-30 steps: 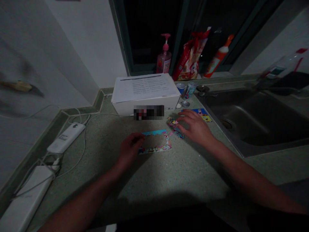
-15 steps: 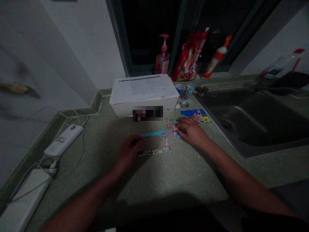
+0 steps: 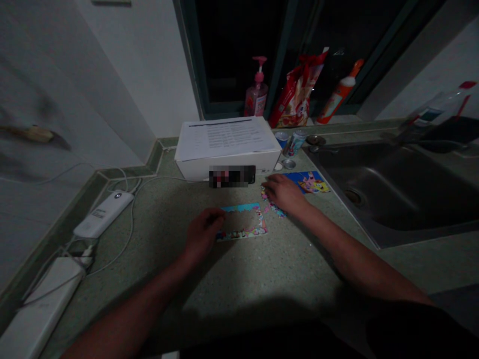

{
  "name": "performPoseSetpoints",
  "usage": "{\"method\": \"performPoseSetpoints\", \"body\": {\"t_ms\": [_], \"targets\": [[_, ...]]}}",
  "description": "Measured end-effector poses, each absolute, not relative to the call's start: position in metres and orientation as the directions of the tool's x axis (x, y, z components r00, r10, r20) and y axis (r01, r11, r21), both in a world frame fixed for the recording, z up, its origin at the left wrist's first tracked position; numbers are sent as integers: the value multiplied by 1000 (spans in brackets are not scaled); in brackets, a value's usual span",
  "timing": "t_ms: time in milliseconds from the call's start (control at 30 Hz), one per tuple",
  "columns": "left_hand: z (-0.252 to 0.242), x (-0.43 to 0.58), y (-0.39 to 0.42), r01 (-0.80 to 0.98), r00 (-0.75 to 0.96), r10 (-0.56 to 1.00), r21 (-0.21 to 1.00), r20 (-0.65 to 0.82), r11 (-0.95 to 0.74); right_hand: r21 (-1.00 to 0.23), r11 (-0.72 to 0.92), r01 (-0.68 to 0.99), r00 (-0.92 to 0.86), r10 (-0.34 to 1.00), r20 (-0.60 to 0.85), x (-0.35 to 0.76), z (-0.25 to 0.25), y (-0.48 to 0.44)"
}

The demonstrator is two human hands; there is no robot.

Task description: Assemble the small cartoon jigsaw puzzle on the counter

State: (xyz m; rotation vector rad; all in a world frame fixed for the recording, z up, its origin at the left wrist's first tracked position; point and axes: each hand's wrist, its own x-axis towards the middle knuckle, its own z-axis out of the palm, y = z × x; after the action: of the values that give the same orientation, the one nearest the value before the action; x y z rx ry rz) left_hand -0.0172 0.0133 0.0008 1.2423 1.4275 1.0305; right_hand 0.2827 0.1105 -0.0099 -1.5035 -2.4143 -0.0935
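Note:
A partly assembled jigsaw puzzle lies on the counter, its border joined around a bare middle. At its left edge is my left hand, the thumb and fingers curled together; anything between them is too dark to make out. To the right of the puzzle sits a pile of small colourful jigsaw pieces. My right hand reaches over the far end of that pile with its fingers bent and apart, partly covering the pieces. A blue picture card with yellow and pink cartoon figures is beside the right hand, partly hidden by it.
Behind the puzzle stand a phone and a white box topped with a printed sheet. Small cans are at the box's right. The sink borders the right side; a power bank and cables occupy the left.
My right hand has moved away from me and slightly left, toward the far end of the pieces. My left hand stays at the puzzle's left edge. The view has shifted slightly.

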Motion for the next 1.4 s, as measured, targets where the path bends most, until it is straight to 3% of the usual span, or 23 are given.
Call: {"method": "performPoseSetpoints", "body": {"t_ms": [333,500,833,1100,1400], "targets": [[4,-17,13,227,-30,990,964,-137,140,-171,402,900,-369,909,197,288,-4,101],[4,-17,13,244,-40,988,958,-147,152,-150,387,910,-368,919,139,289,2,98],[4,-17,12,229,-17,991,964,-136,136,-90,388,917,-376,918,126,289,7,96],[6,-17,12,267,-34,992,956,-118,122,-120,423,898,-405,902,147,290,3,96],[4,-15,13,232,-30,990,963,-134,138,-68,242,968,-235,968,92,267,12,115]]}}
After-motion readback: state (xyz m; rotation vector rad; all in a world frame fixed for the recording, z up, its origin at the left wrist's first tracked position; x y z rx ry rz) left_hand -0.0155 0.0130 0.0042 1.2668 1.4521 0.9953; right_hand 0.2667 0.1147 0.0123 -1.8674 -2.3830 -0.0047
